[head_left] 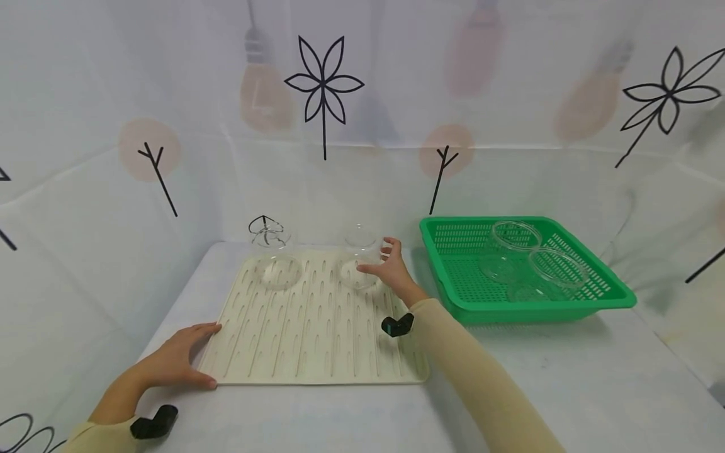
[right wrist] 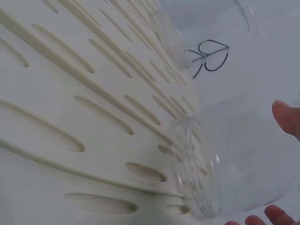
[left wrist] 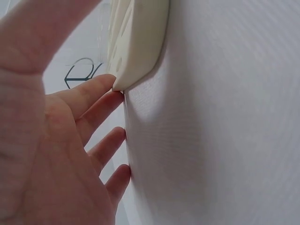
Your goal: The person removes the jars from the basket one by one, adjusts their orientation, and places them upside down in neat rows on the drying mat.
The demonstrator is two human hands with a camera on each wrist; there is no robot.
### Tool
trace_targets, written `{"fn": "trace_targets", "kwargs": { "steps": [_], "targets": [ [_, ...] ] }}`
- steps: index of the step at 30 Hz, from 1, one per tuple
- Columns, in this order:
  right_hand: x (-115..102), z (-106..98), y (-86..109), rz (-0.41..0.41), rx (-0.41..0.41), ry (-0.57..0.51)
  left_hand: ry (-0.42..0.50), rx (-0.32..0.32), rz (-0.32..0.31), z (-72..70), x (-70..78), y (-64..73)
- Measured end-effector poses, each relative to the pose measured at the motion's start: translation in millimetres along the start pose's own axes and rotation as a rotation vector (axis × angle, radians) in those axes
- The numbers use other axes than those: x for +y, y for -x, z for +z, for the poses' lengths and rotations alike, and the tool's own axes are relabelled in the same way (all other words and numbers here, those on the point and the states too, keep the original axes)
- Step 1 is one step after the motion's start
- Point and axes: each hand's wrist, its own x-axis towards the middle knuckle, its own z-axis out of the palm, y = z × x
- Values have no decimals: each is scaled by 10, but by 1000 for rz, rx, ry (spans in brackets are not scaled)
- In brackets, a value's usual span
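Note:
Two clear jars, a left jar (head_left: 277,272) and a right jar (head_left: 355,274), stand upright on a cream ridged mat (head_left: 317,352) near its far edge. My right hand (head_left: 393,270) is beside the right jar, thumb before it and fingers spread along its right side. In the right wrist view, the jar (right wrist: 243,154) rests its base on the mat, with thumb and fingertips around its wall, not closed in. At the mat's left edge, my left hand (head_left: 172,358) has thumb and fingers spread; a fingertip (left wrist: 108,82) touches the mat's corner in the left wrist view.
A green slotted basket (head_left: 453,308) stands right of the mat with two clear jars (head_left: 557,267) inside. White cloth (head_left: 538,377) covers the table, and a printed curtain (head_left: 368,126) hangs behind it. My right forearm crosses between mat and basket.

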Motion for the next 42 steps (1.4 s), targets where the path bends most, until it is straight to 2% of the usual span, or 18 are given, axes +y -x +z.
{"fn": "trace_targets", "kwargs": {
  "steps": [12,22,29,35,42],
  "targets": [
    [-223,-91,73,-52,29,-22,-10,11,15,14,-3,12],
    [-411,-197,115,-114,44,-54,-5,8,-9,14,-3,5],
    [-554,-321,154,-96,64,-51,8,3,-26,12,16,24],
    [-596,-431,140,-81,84,-43,-4,-1,-21,18,27,23],
    [-659,-561,129,-103,137,-59,-4,5,-25,12,22,-1]
  ]
}}
